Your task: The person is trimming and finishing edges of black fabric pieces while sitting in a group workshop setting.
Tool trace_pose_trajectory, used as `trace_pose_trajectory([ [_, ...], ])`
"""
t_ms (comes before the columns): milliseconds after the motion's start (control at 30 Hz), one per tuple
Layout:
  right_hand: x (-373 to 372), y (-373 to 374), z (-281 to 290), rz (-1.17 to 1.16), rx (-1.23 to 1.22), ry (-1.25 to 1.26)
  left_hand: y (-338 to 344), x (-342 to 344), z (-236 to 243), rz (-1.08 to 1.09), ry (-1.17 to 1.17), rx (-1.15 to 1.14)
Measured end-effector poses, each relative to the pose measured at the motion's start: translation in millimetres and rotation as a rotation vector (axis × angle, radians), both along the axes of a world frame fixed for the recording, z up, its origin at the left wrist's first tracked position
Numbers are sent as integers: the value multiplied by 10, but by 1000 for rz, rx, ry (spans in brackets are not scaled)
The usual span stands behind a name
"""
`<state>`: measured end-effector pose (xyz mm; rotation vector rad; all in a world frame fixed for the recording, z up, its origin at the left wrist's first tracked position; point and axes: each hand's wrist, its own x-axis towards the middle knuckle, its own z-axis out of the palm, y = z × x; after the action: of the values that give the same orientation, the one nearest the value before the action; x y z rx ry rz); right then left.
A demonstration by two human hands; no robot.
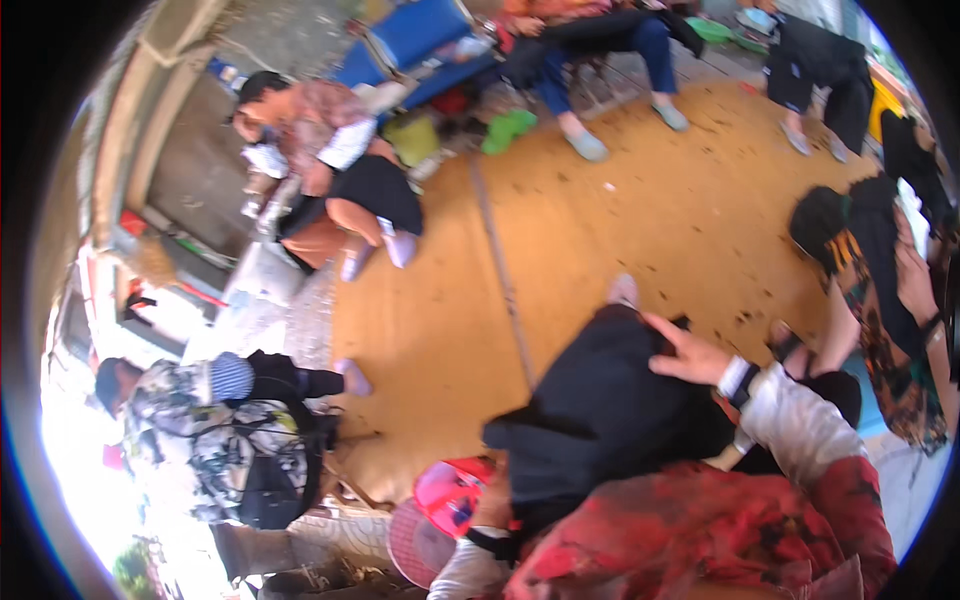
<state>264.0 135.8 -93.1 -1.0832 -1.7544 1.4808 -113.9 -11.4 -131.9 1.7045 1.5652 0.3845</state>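
Observation:
My right hand [690, 355] rests over the black cloth [600, 400] that covers my lap and knee. Its fingers are stretched and apart, and it holds nothing. A dark band circles that wrist below the white cuff. Down by my left hip, my left hand [492, 492] is closed at a pink and red hat [448, 492]; its fingers are partly hidden behind the hat. The hat's wide pink brim hangs along my left forearm. One of my light shoes [622, 291] shows beyond the black cloth.
Orange-brown flooring [420, 330] with dark specks spreads ahead, crossed by a seam. People sit around it: one in patterned clothes [215, 440] at left, one bent forward [320, 150] at far left, another close at right [875, 310]. Blue seats [420, 35] and a green bag [508, 130] stand at the back.

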Motion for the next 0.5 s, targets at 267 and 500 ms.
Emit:
trace_pose_trajectory([
  [267, -114, -75, 307, -17, 221, -513, 217, 264, 91, 415, -431, -467],
  [500, -64, -133, 169, 73, 157, -314, 644, 4, 981, 666, -1124, -36],
])
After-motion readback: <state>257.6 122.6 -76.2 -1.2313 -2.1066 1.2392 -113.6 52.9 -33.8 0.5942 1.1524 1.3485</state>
